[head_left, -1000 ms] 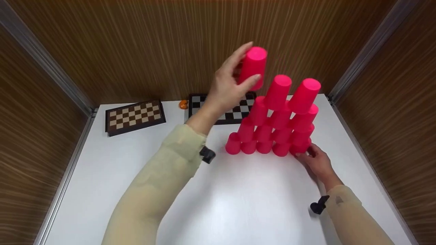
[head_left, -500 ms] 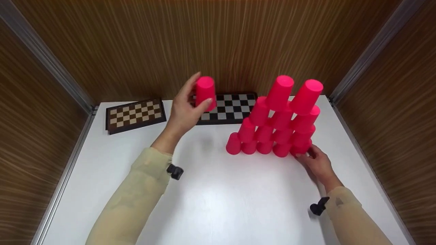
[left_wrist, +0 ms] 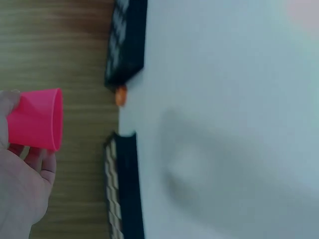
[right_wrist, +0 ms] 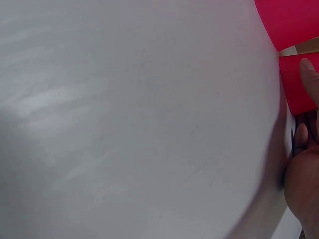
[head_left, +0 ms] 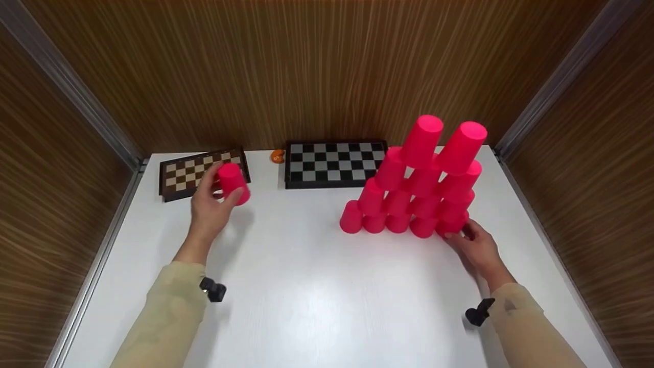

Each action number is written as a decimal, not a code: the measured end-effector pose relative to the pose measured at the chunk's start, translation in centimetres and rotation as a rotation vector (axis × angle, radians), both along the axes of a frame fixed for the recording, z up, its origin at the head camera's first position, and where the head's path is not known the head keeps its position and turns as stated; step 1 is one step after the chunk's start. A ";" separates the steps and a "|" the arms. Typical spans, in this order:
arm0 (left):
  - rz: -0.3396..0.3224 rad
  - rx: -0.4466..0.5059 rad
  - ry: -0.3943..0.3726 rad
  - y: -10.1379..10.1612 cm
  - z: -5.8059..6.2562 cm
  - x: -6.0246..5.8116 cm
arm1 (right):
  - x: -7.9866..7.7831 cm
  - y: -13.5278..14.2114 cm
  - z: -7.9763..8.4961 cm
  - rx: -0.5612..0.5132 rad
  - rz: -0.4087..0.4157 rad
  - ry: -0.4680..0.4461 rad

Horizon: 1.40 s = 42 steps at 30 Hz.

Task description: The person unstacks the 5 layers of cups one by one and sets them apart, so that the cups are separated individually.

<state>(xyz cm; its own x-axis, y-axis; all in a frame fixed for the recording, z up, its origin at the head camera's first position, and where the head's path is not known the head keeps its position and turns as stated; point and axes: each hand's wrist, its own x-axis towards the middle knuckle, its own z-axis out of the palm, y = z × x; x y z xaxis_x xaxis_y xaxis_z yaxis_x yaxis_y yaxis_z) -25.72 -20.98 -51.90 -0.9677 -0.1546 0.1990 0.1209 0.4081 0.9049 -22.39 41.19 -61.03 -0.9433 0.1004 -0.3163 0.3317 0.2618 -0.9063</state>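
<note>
My left hand [head_left: 209, 217] grips a pink plastic cup [head_left: 234, 185], mouth downward, in the air above the left part of the table. The left wrist view shows this cup [left_wrist: 35, 119] from its open end, with fingers curled beneath it. To the right stands a stepped wall of upside-down pink cups [head_left: 424, 181], with two cups side by side on top. My right hand [head_left: 480, 250] holds the cup at its bottom right corner [head_left: 450, 225]. In the right wrist view the thumb [right_wrist: 309, 74] lies on that cup; some fingers are hidden.
A brown-and-cream checkered board [head_left: 186, 174] lies behind the left hand. A black-and-grey checkered board [head_left: 337, 163] is at the back middle, beside a small orange object [head_left: 277, 156]. Wood-grain panels [head_left: 327, 66] enclose the white table [head_left: 317, 286] at back and sides.
My left hand has carried its cup from above the wall of cups leftward and down, towards the brown board. The right hand has stayed at the bottom right cup.
</note>
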 end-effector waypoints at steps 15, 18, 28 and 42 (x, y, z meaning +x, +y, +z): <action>0.220 0.111 -0.214 -8.5 -4.5 3.5 | 0.8 -1.4 2.8 -0.100 -0.014 -0.042; 0.255 0.108 -0.241 -9.7 -5.0 3.9 | 0.7 -1.3 2.3 -0.107 -0.015 -0.042; 0.284 0.081 -0.263 -11.2 -6.1 3.9 | 0.0 0.0 -0.1 -0.012 0.006 0.029; 0.301 0.074 -0.324 -11.7 -7.1 3.5 | 0.1 -0.2 0.0 -0.102 -0.025 -0.001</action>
<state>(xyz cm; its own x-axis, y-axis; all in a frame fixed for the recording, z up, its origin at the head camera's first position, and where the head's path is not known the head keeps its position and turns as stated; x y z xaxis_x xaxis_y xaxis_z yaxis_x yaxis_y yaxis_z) -22.19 -32.72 -59.03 -0.8879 -0.4414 -0.1297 -0.2882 0.3140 0.9046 -22.26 40.94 -61.03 -0.9405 0.0917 -0.3272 0.3383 0.1600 -0.9274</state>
